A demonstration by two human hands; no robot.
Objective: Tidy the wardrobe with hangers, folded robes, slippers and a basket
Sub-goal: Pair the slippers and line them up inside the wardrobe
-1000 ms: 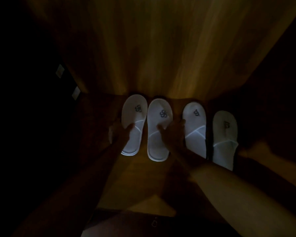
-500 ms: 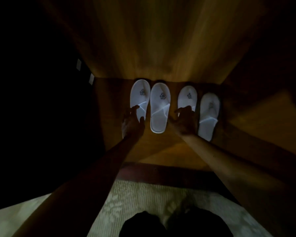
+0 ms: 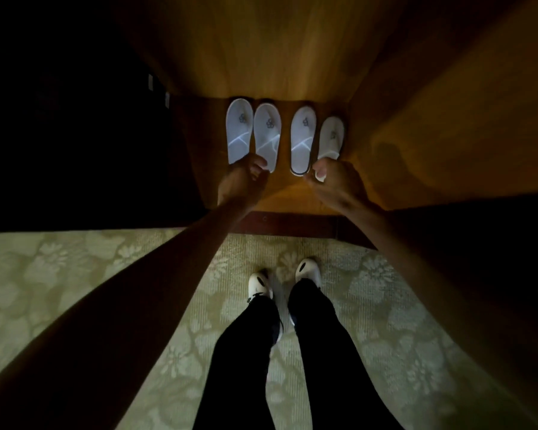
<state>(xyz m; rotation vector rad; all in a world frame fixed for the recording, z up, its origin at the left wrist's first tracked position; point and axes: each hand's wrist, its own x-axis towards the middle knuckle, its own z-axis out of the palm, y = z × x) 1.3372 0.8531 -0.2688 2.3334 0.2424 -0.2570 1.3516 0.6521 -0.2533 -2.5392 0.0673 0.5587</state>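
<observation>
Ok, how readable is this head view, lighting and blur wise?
Head view: warm light falls only on the wardrobe floor and four white slippers; left side black, carpet dim. Wide-angle bending at the edges; both hands soft, their grip unclear.

The room was dim. A warm glow lit the wooden back panel [image 3: 277,51] of the cupboard, and its wooden floor [image 3: 292,197] shone amber below that panel. In front of the cupboard's dark red sill [image 3: 292,223] lay a pale green carpet [image 3: 75,274] with a flower pattern. Left of the panel everything sank into blackness.
</observation>
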